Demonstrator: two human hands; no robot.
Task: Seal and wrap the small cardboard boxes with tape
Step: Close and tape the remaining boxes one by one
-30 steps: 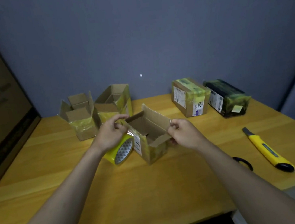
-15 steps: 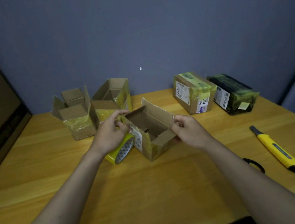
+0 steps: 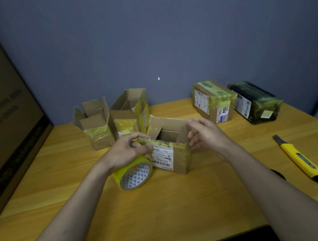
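— Where's the box they're working on?

— Middle of the wooden table (image 3: 183, 200), nearer us than the others. It's the open box (image 3: 169, 149) with the white shipping label facing the person, flaps up, nothing visible inside.

— And the hands?

— The left hand (image 3: 124, 154) has its fingers curled at the box's left top edge, pinching what looks like the flap or rim there. The right hand (image 3: 205, 135) curls round the right-hand flap. Both are clamped on the cardboard, I'd say, though the fingertips partly hide each other.

— The tape?

— The yellow tape roll (image 3: 134, 174) stands on edge, touching the box's near left corner, right under the left wrist. Nobody's holding it.

— How will that box behave?

— Light, I'd guess, so it'll slide on the smooth wood if pushed from one side only. The walls look stiff enough, but the flaps are thin and will crease if bent off their fold lines. Best to hold opposite flaps near the hinge and fold them down together, then keep a palm on top while taping.

— Other boxes?

— Two open boxes (image 3: 97, 125) far left, untaped on top. Far right, a wrapped brown box (image 3: 213, 102) and a wrapped dark box (image 3: 255, 103). A yellow utility knife (image 3: 301, 161) lies near right, well apart.
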